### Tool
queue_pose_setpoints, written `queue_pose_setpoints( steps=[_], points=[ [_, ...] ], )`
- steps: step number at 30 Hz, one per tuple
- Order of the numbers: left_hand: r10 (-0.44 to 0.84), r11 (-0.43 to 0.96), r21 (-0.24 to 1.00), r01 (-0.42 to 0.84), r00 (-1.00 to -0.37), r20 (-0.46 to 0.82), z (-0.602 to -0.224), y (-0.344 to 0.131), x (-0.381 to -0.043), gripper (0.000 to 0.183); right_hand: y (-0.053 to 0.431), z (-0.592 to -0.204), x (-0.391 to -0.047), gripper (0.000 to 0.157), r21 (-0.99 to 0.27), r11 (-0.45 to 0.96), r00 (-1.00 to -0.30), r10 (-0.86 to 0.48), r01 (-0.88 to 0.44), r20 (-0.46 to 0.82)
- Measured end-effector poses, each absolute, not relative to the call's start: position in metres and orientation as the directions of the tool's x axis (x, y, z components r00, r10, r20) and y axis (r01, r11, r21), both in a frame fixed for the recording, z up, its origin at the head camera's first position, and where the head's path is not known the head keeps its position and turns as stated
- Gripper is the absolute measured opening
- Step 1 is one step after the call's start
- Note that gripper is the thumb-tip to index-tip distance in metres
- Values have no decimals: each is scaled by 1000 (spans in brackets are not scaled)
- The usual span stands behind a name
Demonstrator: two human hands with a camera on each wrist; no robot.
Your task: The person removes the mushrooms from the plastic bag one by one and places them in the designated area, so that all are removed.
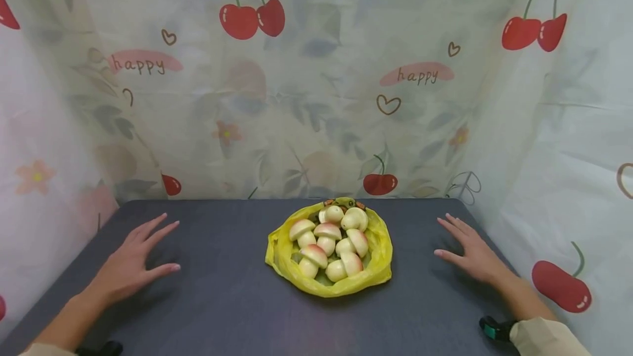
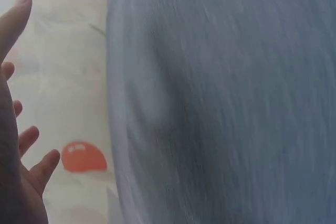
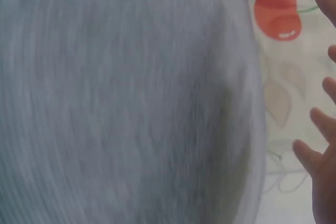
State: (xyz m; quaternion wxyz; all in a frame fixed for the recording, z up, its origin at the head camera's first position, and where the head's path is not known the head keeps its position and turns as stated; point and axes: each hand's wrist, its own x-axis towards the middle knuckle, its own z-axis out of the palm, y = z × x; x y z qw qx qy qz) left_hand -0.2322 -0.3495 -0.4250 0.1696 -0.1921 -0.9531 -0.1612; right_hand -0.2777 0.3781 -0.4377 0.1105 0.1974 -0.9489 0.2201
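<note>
A yellow plastic bag (image 1: 378,257) with its rim rolled open lies toward the back of the table, right of the middle. Inside it sit several mushroom-shaped pieces (image 1: 314,255), cream with pinkish caps. To the left, well apart from the bag, my left hand (image 1: 129,265) is held over the table with its fingers spread and nothing in them. My right hand (image 1: 468,251) is on the other side, nearer the bag, fingers extended and holding nothing. Both wrist views show fingers at the outer edge and dark cloth, without the bag.
A dark grey-blue cloth covers the table (image 1: 212,301). Behind it and along both sides hang pale curtains (image 1: 316,81) printed with cherries, hearts and leaves. A dark band (image 1: 496,328) is worn at the right wrist.
</note>
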Motion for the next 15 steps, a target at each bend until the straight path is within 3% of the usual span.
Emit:
queue_pose_setpoints(
  steps=[6, 15],
  points=[
    [291, 826, 321, 464, -838, 462, -423, -321, -231, 80, 357, -432, -272, 75, -468, 797, -920, -283, -382, 271],
    [261, 689, 441, 575, -765, 589, -422, -271, -244, 63, 328, -436, -270, 50, -561, 699, -880, -222, -443, 419]
  ],
)
